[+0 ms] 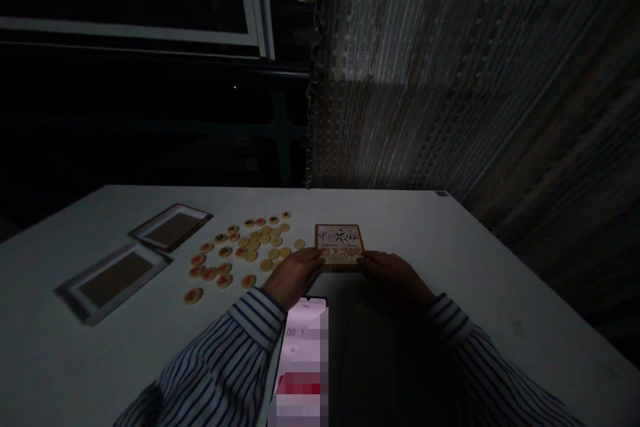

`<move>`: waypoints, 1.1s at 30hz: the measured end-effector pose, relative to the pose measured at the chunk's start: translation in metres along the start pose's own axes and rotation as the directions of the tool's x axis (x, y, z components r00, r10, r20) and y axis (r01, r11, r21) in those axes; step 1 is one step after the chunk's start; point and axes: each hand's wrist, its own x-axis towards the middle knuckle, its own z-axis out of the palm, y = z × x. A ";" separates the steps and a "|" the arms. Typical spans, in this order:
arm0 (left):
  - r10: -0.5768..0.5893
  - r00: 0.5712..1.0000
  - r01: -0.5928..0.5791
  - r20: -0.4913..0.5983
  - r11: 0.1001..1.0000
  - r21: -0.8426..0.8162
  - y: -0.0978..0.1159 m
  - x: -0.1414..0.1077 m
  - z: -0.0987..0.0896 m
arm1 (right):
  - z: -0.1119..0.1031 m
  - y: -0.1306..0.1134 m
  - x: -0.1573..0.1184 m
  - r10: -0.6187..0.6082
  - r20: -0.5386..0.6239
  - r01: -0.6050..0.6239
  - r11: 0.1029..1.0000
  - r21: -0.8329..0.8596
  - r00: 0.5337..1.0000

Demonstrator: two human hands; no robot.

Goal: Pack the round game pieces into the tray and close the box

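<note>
A flat, square printed Chinese chess panel point(341, 247) with a brown border lies on the white table in front of me. Whether it is a box or a folded board, I cannot tell. My left hand point(296, 275) grips its near left corner, fingers closed. At the near right corner, my right hand point(395, 273) holds it with thumb and fingers together. Round wooden Chinese chess pieces point(251, 255) are spread to the left, some showing red or dark characters, others plain. Below my left wrist is a phone point(306, 347) with a lit screen, partly covered by my sleeve.
Two shallow rectangular trays stand at the left of the white table point(475, 293): one brown-rimmed point(173, 225), the other pale-rimmed point(117, 280). A string curtain point(400, 67) hangs behind the table on the right. A window frame point(255, 0) shows in the dark background.
</note>
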 end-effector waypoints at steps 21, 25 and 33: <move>-0.018 0.998 0.015 0.060 0.999 0.050 0.005 0.005 -0.006 | -0.004 -0.023 0.031 -0.115 -0.050 0.121 0.984 0.130 0.992; -0.036 0.995 0.031 0.090 0.998 0.054 0.007 0.005 -0.010 | -0.001 -0.010 0.020 -0.085 -0.017 0.086 0.984 0.156 0.996; -0.126 0.981 0.114 0.148 0.990 0.088 0.016 0.023 -0.017 | 0.007 -0.003 0.013 -0.050 -0.025 0.054 0.978 0.200 0.998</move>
